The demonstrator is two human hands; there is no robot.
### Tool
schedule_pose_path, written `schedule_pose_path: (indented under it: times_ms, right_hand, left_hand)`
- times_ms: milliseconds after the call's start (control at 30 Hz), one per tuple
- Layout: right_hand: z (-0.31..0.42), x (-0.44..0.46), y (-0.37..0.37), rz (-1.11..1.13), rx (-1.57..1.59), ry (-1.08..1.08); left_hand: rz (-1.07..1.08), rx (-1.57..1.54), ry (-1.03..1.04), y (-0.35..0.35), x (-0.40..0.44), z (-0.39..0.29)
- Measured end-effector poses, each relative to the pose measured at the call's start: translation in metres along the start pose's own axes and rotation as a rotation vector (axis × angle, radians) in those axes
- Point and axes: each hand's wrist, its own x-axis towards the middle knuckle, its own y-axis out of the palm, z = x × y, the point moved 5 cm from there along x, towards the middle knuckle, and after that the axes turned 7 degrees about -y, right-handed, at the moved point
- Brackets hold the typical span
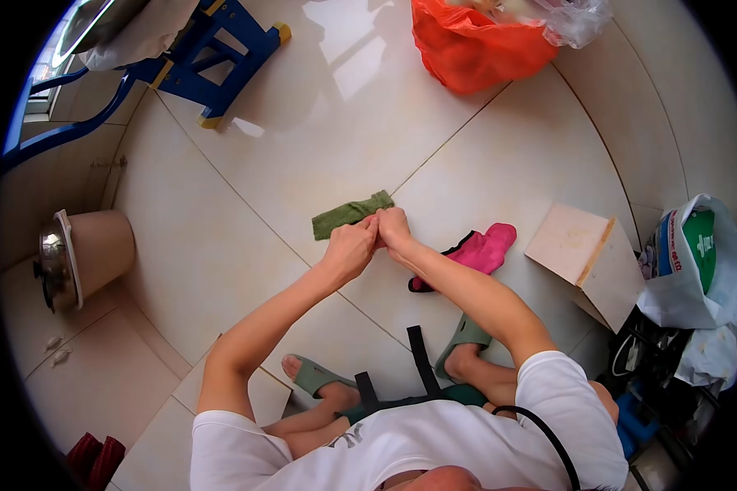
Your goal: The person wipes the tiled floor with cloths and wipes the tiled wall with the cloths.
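My left hand (350, 248) and my right hand (394, 229) meet in front of me, both closed, fingertips pressed together. What they pinch, if anything, is hidden by the fingers. Right behind them a green sock (340, 218) lies on the tiled floor; its near edge is partly covered by my hands, and I cannot tell whether they grip it. A bright pink sock with black trim (490, 250) rests on the floor to the right, partly behind my right forearm.
Beyond the hands stand a blue folding stool (225, 57) and a red plastic bag (475, 53). At left is a beige bucket (102, 245) with a lidded pot. On the right are a box-like wooden stool (577, 245) and a white bag (688, 303). My green slippers (311, 376) are below.
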Motion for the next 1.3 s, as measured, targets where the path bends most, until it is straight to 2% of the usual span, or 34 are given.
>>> schedule_pose_path:
  times_ms: [167, 267, 400, 467, 567, 667, 700, 767, 800, 900, 1000, 1100, 1200, 1300]
  right_hand:
    - [0.037, 0.048, -0.042, -0.025, 0.113, -0.080]
    - [0.060, 0.045, -0.048, 0.011, 0.077, 0.029]
    - [0.061, 0.040, -0.051, 0.212, 0.109, 0.170]
    - [0.072, 0.033, -0.067, 0.359, 0.112, 0.300]
    - [0.137, 0.003, -0.099, 0.509, -0.461, 0.158]
    - [0.181, -0.029, -0.120, 0.531, -0.705, 0.007]
    - [0.184, -0.037, -0.127, 0.522, -0.676, -0.032]
    - [0.177, -0.061, -0.140, 0.500, -0.608, -0.107]
    - [0.167, -0.076, -0.146, 0.476, -0.511, -0.065]
    - [0.108, -0.100, -0.163, 0.470, -0.276, 0.046]
    - [0.034, -0.102, -0.163, 0.452, -0.187, 0.085]
    - [-0.008, -0.114, -0.150, 0.457, -0.047, 0.155]
    - [-0.020, -0.122, -0.149, 0.519, -0.024, 0.160]
    - [-0.017, -0.115, -0.159, 0.479, -0.020, 0.145]
  left_hand:
    - [-0.007, 0.069, 0.055, -0.008, 0.073, -0.025]
    - [-0.013, 0.060, 0.101, -0.013, 0.088, -0.026]
    - [-0.201, -0.074, 0.112, -0.010, 0.079, -0.024]
    - [-0.142, 0.038, 0.053, -0.016, 0.080, -0.029]
    - [-0.162, 0.137, 0.035, -0.022, 0.082, -0.033]
    - [-0.242, 0.131, 0.030, -0.021, 0.088, -0.029]
    - [-0.267, 0.118, 0.020, -0.020, 0.088, -0.028]
    - [-0.098, 0.141, -0.031, -0.021, 0.094, -0.032]
    - [-0.016, 0.153, -0.056, -0.020, 0.096, -0.034]
    - [0.053, 0.226, 0.002, -0.016, 0.097, -0.038]
    - [-0.034, 0.178, 0.145, -0.007, 0.103, -0.034]
    - [-0.151, 0.028, 0.218, -0.003, 0.099, -0.033]
    - [-0.081, 0.081, 0.108, -0.003, 0.101, -0.031]
    - [-0.033, 0.118, -0.025, -0.007, 0.101, -0.037]
